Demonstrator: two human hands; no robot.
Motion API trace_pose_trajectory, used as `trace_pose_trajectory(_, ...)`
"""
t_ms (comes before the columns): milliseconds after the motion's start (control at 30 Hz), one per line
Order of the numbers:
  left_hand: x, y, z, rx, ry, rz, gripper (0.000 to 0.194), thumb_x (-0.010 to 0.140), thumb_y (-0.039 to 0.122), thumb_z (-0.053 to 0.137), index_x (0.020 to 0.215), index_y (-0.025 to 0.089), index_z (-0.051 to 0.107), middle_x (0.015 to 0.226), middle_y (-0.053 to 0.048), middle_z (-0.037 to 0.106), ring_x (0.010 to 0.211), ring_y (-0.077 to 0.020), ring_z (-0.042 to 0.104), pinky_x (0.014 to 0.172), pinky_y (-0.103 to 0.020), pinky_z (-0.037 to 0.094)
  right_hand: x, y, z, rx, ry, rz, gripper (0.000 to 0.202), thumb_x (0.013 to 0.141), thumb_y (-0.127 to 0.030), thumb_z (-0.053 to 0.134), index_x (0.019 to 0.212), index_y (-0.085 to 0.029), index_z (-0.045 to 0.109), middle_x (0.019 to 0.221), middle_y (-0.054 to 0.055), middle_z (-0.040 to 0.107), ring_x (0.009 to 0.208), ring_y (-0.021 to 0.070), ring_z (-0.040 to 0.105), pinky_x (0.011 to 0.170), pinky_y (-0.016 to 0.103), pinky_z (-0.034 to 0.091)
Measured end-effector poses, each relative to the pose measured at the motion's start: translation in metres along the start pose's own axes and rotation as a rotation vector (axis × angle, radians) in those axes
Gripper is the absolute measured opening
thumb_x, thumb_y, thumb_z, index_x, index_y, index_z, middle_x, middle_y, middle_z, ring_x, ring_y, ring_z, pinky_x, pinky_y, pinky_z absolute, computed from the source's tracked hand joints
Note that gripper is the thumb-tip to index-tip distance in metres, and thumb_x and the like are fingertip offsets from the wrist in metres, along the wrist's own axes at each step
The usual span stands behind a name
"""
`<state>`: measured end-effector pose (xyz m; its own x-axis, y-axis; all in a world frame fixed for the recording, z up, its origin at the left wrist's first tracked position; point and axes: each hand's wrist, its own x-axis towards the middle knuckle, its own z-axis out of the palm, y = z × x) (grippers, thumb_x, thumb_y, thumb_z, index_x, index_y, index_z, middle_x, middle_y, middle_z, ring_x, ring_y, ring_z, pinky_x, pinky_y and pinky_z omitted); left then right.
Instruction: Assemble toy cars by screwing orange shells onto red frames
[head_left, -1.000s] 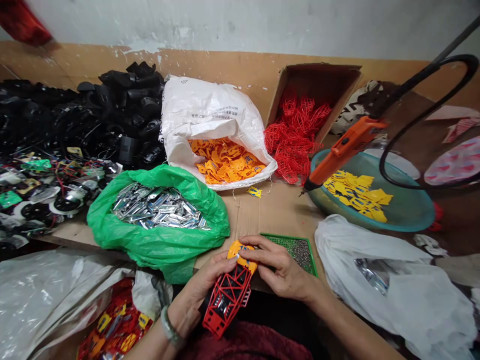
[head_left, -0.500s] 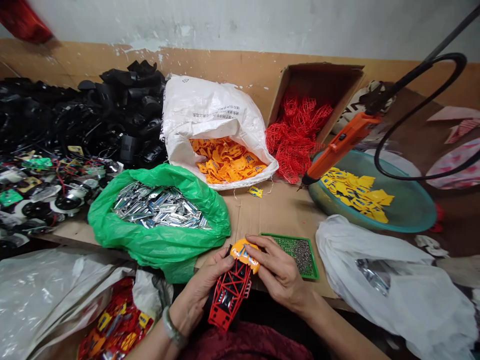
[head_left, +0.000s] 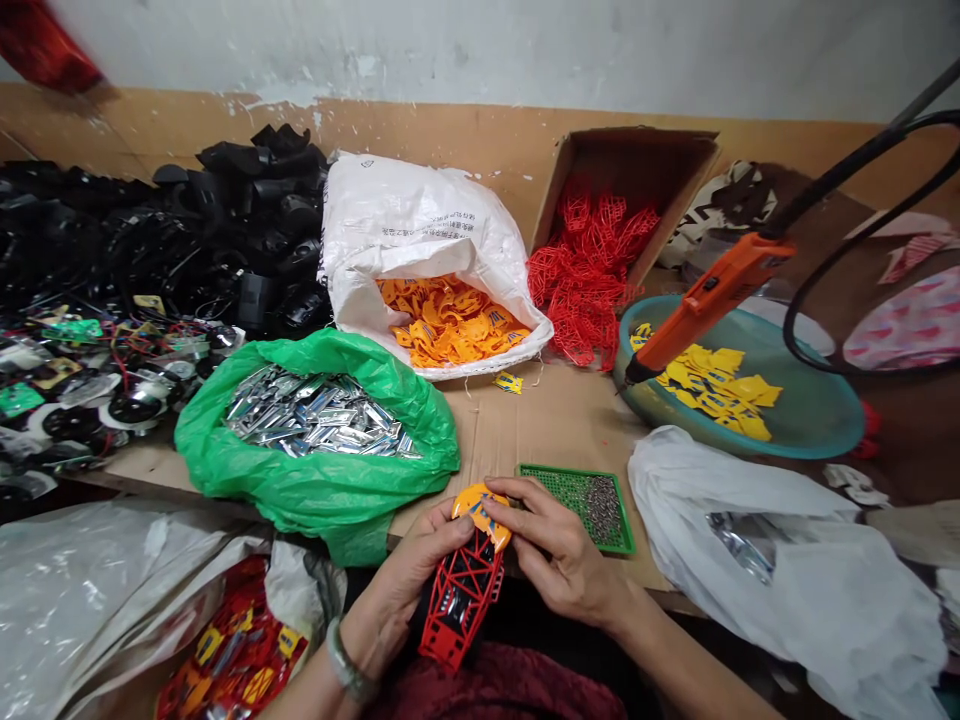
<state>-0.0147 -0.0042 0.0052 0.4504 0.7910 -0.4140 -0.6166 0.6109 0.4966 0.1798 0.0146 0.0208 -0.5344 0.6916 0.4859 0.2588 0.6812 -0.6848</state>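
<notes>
1. At the near edge of the cardboard-covered bench, the left hand grips a red lattice frame with a black core, thumb on its orange shell.
2. The right hand, fingers bent, pinches that shell at the frame's far end.
3. Just beyond lies a green screw tray; an orange electric screwdriver hangs nearby.

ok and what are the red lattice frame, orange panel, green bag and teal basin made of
Red lattice frame: probably molded plastic, lightly glossy, thin and evenly shaped throughout. Orange panel: likely plastic too, glossy, showing bright highlights. Green bag: thin plastic film, softly shiny, crumpled into creases. Teal basin: apparently plastic, smooth and somewhat cloudy.
</notes>
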Motion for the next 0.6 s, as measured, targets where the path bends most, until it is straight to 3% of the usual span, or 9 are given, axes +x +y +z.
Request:
trace_pose_trajectory(200,-0.005,0.002,0.004,0.01,0.139,0.017,0.033,0.07,0.028,0.087,0.098,0.014,0.075,0.081,-0.003,0.076,0.063,-0.0155,0.066,0.06,-0.025,0.052,0.004,0.0,-0.005,0.071,-0.072,0.027,0.065,0.084,0.003,0.045,0.14,-0.027,0.056,0.137,0.012,0.059,0.13,0.0232,0.055,0.108,0.046,0.049)
trace_pose_trajectory(367,-0.002,-0.004,-0.011,-0.135,0.074,-0.101,0.02,0.076,0.022,0.078,0.093,0.012,0.074,0.076,-0.003,0.075,0.059,-0.0144,0.066,0.062,-0.025,0.051,0.007,-0.004,-0.007,0.208,-0.108,0.056,0.071,0.08,0.008,0.044,0.139,-0.029,0.056,0.143,0.009,0.057,0.136,0.0208,0.052,0.114,0.045,0.045)
trace_pose_trajectory(500,0.0,-0.007,-0.025,-0.232,0.005,-0.116,0.021,0.07,0.019,0.078,0.089,0.013,0.072,0.076,-0.003,0.076,0.065,-0.0171,0.069,0.068,-0.026,0.052,0.012,-0.008,-0.012,0.315,-0.125,0.049,0.066,0.082,0.007,0.046,0.138,-0.027,0.055,0.139,0.01,0.061,0.132,0.0201,0.056,0.111,0.043,0.047)
trace_pose_trajectory(600,-0.002,-0.012,-0.028,-0.279,-0.022,-0.148,0.021,0.064,0.021,0.083,0.079,0.013,0.071,0.069,-0.001,0.074,0.059,-0.0158,0.067,0.063,-0.025,0.052,0.016,-0.007,-0.013,0.348,-0.137,0.022,0.062,0.084,0.007,0.044,0.135,-0.026,0.058,0.133,0.011,0.064,0.124,0.0193,0.061,0.104,0.041,0.052)
